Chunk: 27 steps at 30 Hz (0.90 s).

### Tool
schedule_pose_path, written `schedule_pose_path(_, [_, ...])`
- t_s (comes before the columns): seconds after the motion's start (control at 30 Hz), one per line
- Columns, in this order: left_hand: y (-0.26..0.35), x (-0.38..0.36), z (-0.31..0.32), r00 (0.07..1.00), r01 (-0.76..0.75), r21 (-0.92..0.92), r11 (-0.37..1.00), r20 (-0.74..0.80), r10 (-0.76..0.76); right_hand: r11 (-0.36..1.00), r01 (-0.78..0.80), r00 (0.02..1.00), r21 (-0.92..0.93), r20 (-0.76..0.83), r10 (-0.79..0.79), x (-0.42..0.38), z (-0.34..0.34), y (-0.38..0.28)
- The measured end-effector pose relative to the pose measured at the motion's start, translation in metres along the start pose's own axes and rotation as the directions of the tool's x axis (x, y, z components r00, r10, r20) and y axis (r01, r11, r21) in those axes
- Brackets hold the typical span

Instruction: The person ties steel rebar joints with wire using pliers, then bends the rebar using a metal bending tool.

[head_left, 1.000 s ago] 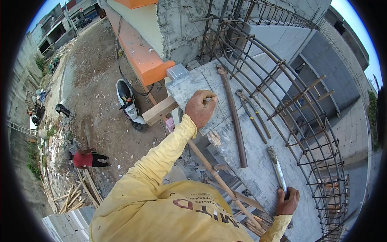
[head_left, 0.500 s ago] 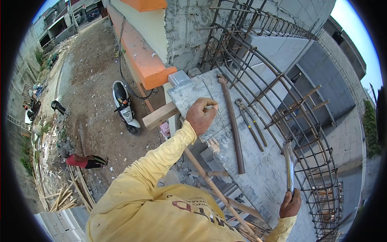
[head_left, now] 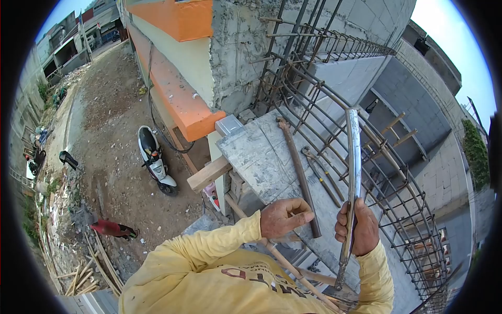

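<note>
My right hand (head_left: pixel 361 227) is wrapped round a long metal bar (head_left: pixel 354 152) with a shiny shaft, held nearly upright beside the rebar cage. The bar's duller lower end sticks out below my fist. My left hand (head_left: pixel 286 217) is over the near edge of the grey board (head_left: pixel 261 157), its fingers curled and thumb pressed in; what they hold, if anything, does not show. Just past its fingertips lies a rusty brown pipe (head_left: pixel 298 175). Long-handled pincers (head_left: pixel 321 175) with yellow bands lie on the board between the pipe and the cage.
A rebar cage (head_left: pixel 376 152) runs along the board's right side. A wooden beam (head_left: pixel 209 174) juts out left, by an orange ledge (head_left: pixel 193 120). A bamboo pole (head_left: pixel 282 256) slants below me. Far down are a scooter (head_left: pixel 156 159) and a person (head_left: pixel 112 227).
My right hand has brought the metal bar up and left, and more of its length shows. My left hand has drawn back toward me and right, near the pipe's lower end.
</note>
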<state>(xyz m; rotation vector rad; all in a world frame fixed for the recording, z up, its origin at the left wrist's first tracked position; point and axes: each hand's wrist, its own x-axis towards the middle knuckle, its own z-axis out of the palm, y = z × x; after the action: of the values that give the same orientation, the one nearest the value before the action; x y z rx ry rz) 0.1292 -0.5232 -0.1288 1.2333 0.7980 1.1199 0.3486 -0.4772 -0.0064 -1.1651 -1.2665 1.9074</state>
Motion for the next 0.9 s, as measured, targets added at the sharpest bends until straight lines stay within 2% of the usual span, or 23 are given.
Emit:
schedule_pose_path(0.03, [-0.002, -0.004, 0.01, 0.992, 0.05, -0.09, 0.995, 0.122, -0.039, 1.0, 0.005, 1.0, 0.031, 0.021, -0.005, 0.011, 0.011, -0.004])
schedule_pose_path(0.13, [0.002, -0.013, 0.03, 0.944, 0.119, -0.21, 0.971, 0.327, -0.045, 0.993, 0.024, 0.996, 0.116, 0.08, -0.033, 0.042, 0.046, -0.013])
schedule_pose_path(0.2, [0.002, -0.016, 0.037, 0.95, 0.128, -0.32, 0.939, 0.311, -0.023, 0.985, 0.044, 0.99, 0.164, 0.121, -0.065, 0.064, 0.067, -0.017])
schedule_pose_path(0.23, [0.007, -0.018, 0.038, 0.954, 0.131, -0.374, 0.918, 0.3, -0.014, 0.986, 0.042, 0.988, 0.162, 0.138, -0.065, 0.075, 0.075, -0.018])
schedule_pose_path(0.27, [0.017, -0.018, 0.032, 0.958, 0.185, -0.399, 0.898, 0.277, -0.074, 0.986, 0.04, 0.986, 0.16, 0.154, -0.065, 0.085, 0.082, -0.02])
schedule_pose_path(0.37, [0.023, -0.019, 0.016, 0.978, 0.197, -0.433, 0.879, 0.149, -0.146, 0.985, 0.029, 0.976, 0.171, 0.207, -0.065, 0.106, 0.104, -0.023])
schedule_pose_path(0.4, [0.023, -0.018, 0.017, 0.986, 0.165, -0.481, 0.861, 0.07, -0.149, 0.985, 0.019, 0.974, 0.17, 0.218, -0.057, 0.112, 0.11, -0.024])
schedule_pose_path(0.5, [0.016, -0.015, 0.013, 0.996, -0.02, -0.597, 0.802, -0.077, -0.033, 0.983, 0.03, 0.966, 0.183, 0.249, -0.076, 0.13, 0.126, -0.022])
schedule_pose_path(0.6, [0.028, -0.018, 0.003, 0.979, -0.041, -0.579, 0.815, -0.185, -0.082, 0.975, 0.052, 0.961, 0.214, 0.255, -0.107, 0.141, 0.137, -0.024])
schedule_pose_path(0.73, [0.036, -0.02, -0.012, 0.961, -0.05, -0.532, 0.845, -0.255, -0.104, 0.973, 0.079, 0.96, 0.217, 0.247, -0.133, 0.15, 0.147, -0.028])
schedule_pose_path(0.9, [0.03, -0.019, -0.015, 0.955, -0.073, -0.509, 0.858, -0.284, -0.087, 0.985, 0.159, 0.95, 0.074, 0.26, -0.173, 0.151, 0.151, -0.031])
